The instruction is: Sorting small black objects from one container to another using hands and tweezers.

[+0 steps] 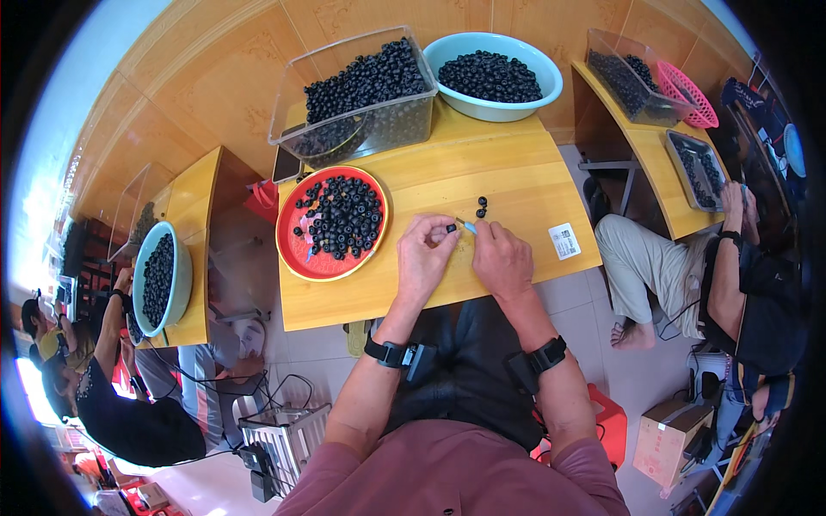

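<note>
Over the front part of the yellow wooden table [413, 185], my left hand [423, 251] pinches one black bead [451, 228] between thumb and fingertips. Close beside it, my right hand [503, 258] is closed on a small slim tool [468, 227] with a pale blue handle. The tool's thin tip points at the bead; its exact kind is too small to tell. A few loose black beads [482, 202] lie just beyond the right hand. Left of my hands is a round red tray [295, 249] with a yellow rim, holding many black beads.
At the table's back stand a clear plastic box [396, 120] and a light blue basin [499, 110], both full of black beads. A white printed label [564, 242] lies at right. People sit at neighbouring tables on both sides. A cardboard box [667, 443] stands on the floor.
</note>
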The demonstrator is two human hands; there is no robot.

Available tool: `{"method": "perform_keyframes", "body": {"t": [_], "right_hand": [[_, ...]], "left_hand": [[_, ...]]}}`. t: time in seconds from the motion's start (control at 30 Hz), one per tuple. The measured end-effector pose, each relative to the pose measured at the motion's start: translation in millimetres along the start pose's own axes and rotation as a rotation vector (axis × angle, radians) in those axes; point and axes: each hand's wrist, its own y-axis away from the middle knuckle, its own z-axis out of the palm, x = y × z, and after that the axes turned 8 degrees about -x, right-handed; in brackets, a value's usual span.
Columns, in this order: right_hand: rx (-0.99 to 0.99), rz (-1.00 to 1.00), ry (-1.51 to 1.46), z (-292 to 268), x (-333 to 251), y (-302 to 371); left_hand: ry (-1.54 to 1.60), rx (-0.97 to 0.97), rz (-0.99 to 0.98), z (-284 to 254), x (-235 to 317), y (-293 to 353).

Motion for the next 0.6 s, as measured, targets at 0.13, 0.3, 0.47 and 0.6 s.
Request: {"method": "perform_keyframes", "body": {"t": [0.13, 0.3, 0.47, 0.6], "right_hand": [[0.009, -0.004, -0.004, 0.9, 0.4, 0.2], [0.017, -0.005, -0.006, 2.2, 1.6, 1.2], [0.046, -0.033, -0.029, -1.0, -0.9, -0.2], [0.060, -0.087, -0.060, -5.3, -1.1, 0.1]], "left_hand": [[0.043, 0.000, 0.024, -0.5, -1.5, -0.6], [0.034, 0.035, 0.063, 1.4, -2.2, -1.5], [-0.040, 0.056, 0.081, -0.1, -3.5, -0.9], [-0.143, 0.071, 0.062, 1.3, 4.5, -0.7]]}}
